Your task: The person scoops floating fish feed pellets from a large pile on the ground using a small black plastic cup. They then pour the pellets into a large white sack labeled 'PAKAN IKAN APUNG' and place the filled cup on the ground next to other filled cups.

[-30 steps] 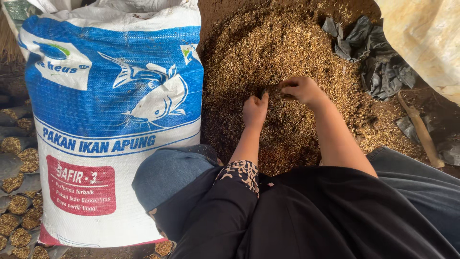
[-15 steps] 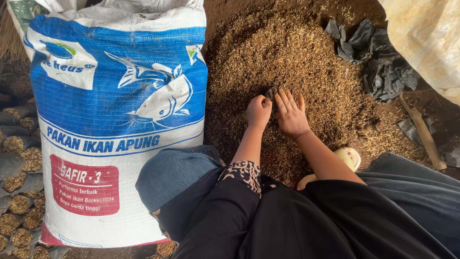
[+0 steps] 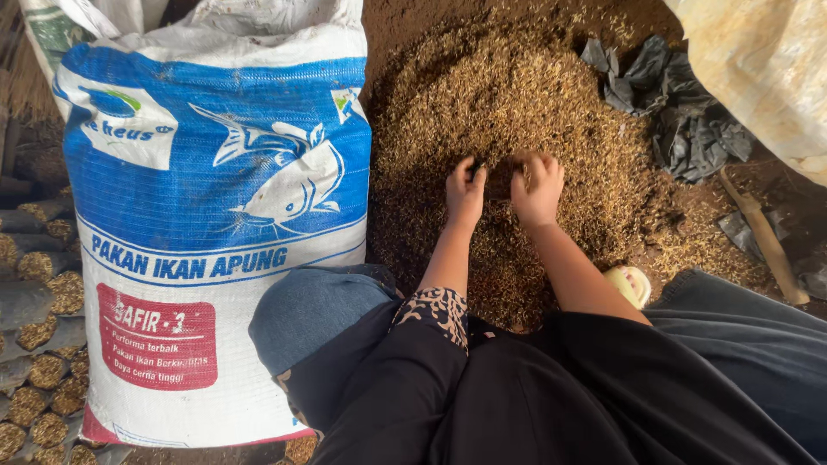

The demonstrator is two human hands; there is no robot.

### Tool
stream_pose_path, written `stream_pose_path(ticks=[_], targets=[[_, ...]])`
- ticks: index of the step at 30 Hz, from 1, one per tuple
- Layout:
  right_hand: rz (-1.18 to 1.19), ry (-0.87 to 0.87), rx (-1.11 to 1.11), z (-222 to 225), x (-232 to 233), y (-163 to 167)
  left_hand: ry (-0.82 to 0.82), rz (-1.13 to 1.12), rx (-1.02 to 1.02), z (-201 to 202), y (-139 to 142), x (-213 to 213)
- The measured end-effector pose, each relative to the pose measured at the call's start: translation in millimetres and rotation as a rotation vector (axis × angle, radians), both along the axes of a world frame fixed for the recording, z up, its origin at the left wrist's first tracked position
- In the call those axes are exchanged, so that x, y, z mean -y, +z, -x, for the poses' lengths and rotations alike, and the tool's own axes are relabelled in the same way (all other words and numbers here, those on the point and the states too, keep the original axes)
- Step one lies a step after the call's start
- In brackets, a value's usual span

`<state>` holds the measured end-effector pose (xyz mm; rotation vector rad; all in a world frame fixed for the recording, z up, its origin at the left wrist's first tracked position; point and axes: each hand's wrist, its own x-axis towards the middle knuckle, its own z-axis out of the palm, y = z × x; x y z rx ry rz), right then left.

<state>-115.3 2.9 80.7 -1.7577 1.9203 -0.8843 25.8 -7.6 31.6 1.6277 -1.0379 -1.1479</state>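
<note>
**Both hands buried in the husk heap**

Your left hand (image 3: 465, 191) and right hand (image 3: 538, 188) rest side by side on the heap of dry, golden-brown husks (image 3: 517, 103), fingers curled and digging into the loose, fibrous material; whether they pinch anything I cannot tell; the heap spreads in a rough mound on the dark earthen floor (image 3: 405, 21), straight ahead of your knees; to your left stands a plump woven plastic sack (image 3: 215, 224), blue and white with a fish picture; crumpled dark cloth (image 3: 680, 112) lies at the mound's right edge; a wooden handle (image 3: 762, 232) lies beyond.

Black sleeves (image 3: 405, 387), patterned cuff (image 3: 433, 307), blue jeans (image 3: 310, 314)
</note>
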Motion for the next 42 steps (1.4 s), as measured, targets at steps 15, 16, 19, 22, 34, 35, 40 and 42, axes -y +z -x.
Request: stream_pose_path(ticks=[15,16,19,22,34,35,40,42], targets=[[-0.193,-0.091,0.468,-6.1,59.8,-44.0,0.082,0.215,0.182,28.4,-15.2,44.0],[-0.161,-0.078,0.446,-4.6,60.8,-43.8,0.088,0.234,0.179,28.3,-15.4,45.0],[-0.125,-0.057,0.443,1.9,48.9,-42.0,0.138,0.306,0.274,24.2,-10.0,31.2],[-0.202,-0.110,0.484,11.8,27.0,-40.9,0.144,0.034,0.259,14.6,2.5,9.9],[-0.466,-0.208,0.441,18.3,7.7,-41.0,-0.109,-0.228,0.359,16.3,-6.8,-2.4],[-0.399,-0.204,0.384,24.2,4.3,-40.9,-0.111,-0.231,0.321,13.9,-6.7,-4.2],[-0.290,0.101,-0.188,41.4,-18.6,-39.0,-0.248,-0.311,0.355,11.3,8.1,-16.4],[-0.241,0.086,-0.168,41.2,-13.8,-32.2,-0.215,-0.290,0.338,12.0,16.7,-18.3]])
